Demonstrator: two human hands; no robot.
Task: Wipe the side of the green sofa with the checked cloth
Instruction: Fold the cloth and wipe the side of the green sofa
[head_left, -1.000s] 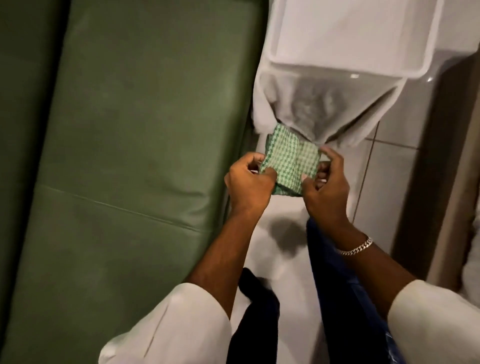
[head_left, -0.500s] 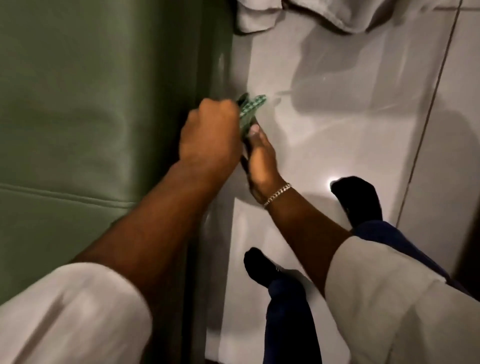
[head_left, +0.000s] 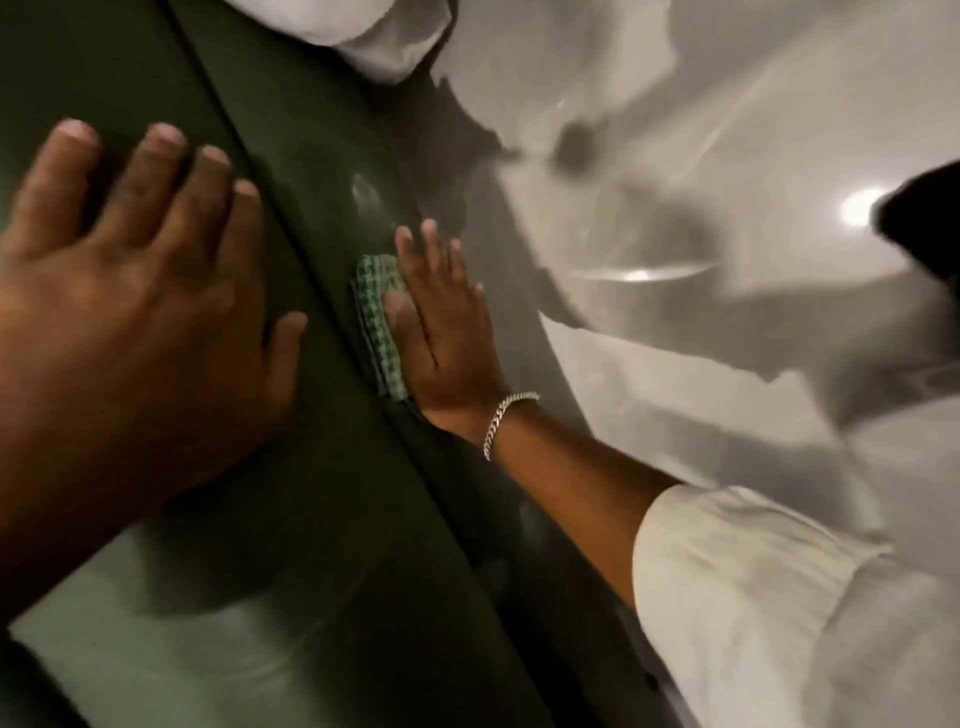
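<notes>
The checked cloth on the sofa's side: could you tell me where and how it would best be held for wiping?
Probably flat-palmed: the checked cloth is a folded pad lying flush against the sofa side, so press on its broad face from the floor side, as the right hand does, fingers spread. The left hand rests on top.

One camera only, worn on the person's head, and it is tipped steeply down and forward over the edge of the green sofa (head_left: 322, 597). The frame is tilted, so the sofa's side runs diagonally from upper left to lower right. It sits very close: the left hand (head_left: 140, 312) fills the left of the frame, large and soft in focus, while the right hand (head_left: 447, 332) lies lower and smaller near the centre. The pale floor (head_left: 701, 171) takes the right half, with wide-angle bending and motion blur. With a single view, there is no second one to share the scene.
</notes>
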